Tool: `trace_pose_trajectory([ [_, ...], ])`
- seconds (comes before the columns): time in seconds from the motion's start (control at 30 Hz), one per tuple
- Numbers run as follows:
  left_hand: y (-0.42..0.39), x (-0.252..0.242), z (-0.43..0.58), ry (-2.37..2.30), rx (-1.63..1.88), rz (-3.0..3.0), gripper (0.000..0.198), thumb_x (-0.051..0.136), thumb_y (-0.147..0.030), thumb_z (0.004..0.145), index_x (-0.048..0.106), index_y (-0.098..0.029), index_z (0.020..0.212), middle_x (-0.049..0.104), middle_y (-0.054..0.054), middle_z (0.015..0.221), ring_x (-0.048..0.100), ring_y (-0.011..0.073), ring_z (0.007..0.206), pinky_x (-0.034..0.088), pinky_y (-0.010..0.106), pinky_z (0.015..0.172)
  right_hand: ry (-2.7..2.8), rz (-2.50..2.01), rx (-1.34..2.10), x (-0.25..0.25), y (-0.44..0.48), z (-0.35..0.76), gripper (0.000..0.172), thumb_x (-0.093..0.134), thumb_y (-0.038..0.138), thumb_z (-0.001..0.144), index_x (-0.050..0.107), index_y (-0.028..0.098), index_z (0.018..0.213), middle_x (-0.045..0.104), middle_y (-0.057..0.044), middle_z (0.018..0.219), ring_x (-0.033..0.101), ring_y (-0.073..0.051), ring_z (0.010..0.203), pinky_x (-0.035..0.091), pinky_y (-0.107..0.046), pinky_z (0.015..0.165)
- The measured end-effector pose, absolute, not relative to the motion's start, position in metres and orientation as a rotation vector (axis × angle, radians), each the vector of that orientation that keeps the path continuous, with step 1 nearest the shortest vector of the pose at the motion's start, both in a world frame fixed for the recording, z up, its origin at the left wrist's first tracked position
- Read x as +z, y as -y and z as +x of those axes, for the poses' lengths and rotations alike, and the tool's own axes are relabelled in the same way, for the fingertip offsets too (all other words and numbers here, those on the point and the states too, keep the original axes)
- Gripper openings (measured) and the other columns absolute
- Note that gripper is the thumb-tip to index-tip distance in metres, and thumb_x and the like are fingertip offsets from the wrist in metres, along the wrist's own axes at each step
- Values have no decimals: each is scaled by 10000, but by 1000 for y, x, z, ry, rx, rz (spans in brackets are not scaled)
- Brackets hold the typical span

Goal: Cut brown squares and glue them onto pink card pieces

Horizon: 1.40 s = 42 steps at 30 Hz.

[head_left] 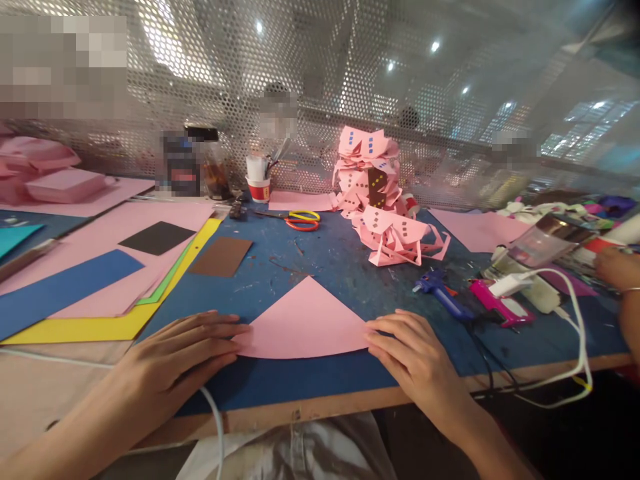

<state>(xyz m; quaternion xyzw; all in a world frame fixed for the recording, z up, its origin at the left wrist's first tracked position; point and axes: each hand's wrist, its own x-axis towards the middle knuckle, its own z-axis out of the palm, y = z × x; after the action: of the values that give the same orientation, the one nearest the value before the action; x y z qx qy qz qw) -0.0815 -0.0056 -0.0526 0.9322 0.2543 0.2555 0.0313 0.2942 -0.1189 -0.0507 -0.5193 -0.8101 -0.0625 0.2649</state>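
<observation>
A pink paper sheet folded into a triangle (305, 320) lies on the blue work mat (320, 380) near the table's front edge. My left hand (175, 357) lies flat with its fingers stretched out, the fingertips pressing on the triangle's left corner. My right hand (415, 357) rests on the right corner, fingers spread and slightly bent, tips touching the paper's edge. Neither hand grips anything.
A tall heap of pink folded paper pieces (380, 193) stands behind. Scissors (300, 220), a blue glue gun (443, 293), a pink glue gun (495, 303), a white cable (575, 333), coloured card sheets (100, 280) and a brown card (220, 257) lie around. Another person's hand (617, 267) shows far right.
</observation>
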Motion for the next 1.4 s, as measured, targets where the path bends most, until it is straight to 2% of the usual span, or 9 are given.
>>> trace_pose_trajectory([
  [0.2,-20,-32,-79,-829,753,2877,176,602,-304,939,715,-294,1073,737,-18,1193,656,191,1141,512,328,1012,2181,-1376,-163,-50,118,294,198,603,149,965,674,236,1128,696,-32,1127,614,-189,1077,425,-457,1058],
  [0.47,-74,3,-27,-943,392,3098,386,338,-150,1024,570,-171,1331,607,77,1354,540,234,1262,409,417,1089,2141,-1381,-180,-52,118,292,198,583,158,970,692,251,1106,714,-35,1094,645,-203,1046,474,-458,1008],
  [0.6,-95,-11,-12,-879,333,3224,394,293,-113,1022,614,-161,1244,671,79,1159,607,217,1097,451,381,980,2127,-1361,-180,-53,117,291,197,594,141,962,691,248,1096,715,-35,1082,645,-201,1030,478,-451,995],
  [0.8,-116,-28,-6,-819,417,3341,242,457,-195,981,695,-169,947,674,79,874,608,226,848,445,349,752,2118,-1340,-170,-56,116,292,225,609,114,947,681,233,1124,707,-44,1099,628,-205,1045,481,-441,977],
  [0.97,-132,-9,-7,-924,454,3326,349,360,-218,1012,703,-155,988,690,53,934,604,195,911,468,347,855,2119,-1352,-153,-61,115,295,216,611,130,949,682,245,1118,702,-36,1124,624,-204,1062,473,-435,996],
  [1.07,-155,2,-9,-1105,716,3173,421,336,-313,1010,721,-147,972,711,3,974,617,142,974,452,304,976,2118,-1357,-151,-60,115,295,217,608,130,949,684,243,1119,703,-37,1123,629,-205,1060,483,-427,988],
  [1.17,-171,6,-10,-1192,815,3109,417,355,-353,1003,711,-147,1069,724,-4,1086,609,142,1074,436,312,1028,2114,-1364,-159,-59,115,294,219,605,140,951,689,255,1118,709,-36,1113,639,-209,1050,497,-423,974],
  [1.33,-129,-1,-8,-1018,685,3023,409,307,-201,1010,712,-145,1021,713,39,1065,613,187,1054,449,370,994,2118,-1356,-202,-58,115,293,213,606,136,947,693,247,1107,716,-40,1104,646,-212,1044,503,-426,970],
  [1.4,-93,-5,-5,-900,672,2961,295,425,-240,994,709,-160,993,716,37,992,627,194,980,473,357,923,2117,-1344,-221,-57,115,294,204,609,125,942,695,238,1089,719,-39,1091,647,-210,1037,496,-435,977],
])
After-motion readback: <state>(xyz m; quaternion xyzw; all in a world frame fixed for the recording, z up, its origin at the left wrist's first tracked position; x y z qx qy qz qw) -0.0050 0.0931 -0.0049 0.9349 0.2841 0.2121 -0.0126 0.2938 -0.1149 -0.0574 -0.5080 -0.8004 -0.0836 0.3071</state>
